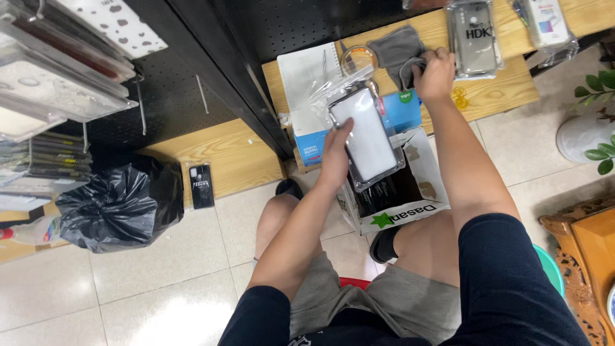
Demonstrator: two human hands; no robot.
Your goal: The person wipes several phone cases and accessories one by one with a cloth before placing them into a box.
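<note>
Our left hand gripped the left edge of a clear phone case with white backing, tilting it over the open cardboard box so its face showed. Its loose plastic sleeve trailed upward. Further right, our right hand closed on a grey cloth at the wooden surface's front edge, just beside the case.

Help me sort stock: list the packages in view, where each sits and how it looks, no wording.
Clear sleeve with a white insert: in the left hand.
Clear case pack: wooden shelf, past the right hand gripping a grey cloth.
Blue box: behind the sleeve.
Open carton: floor, white flaps.
Black case pack: lower shelf, left.
Black bag: floor, left.
</note>
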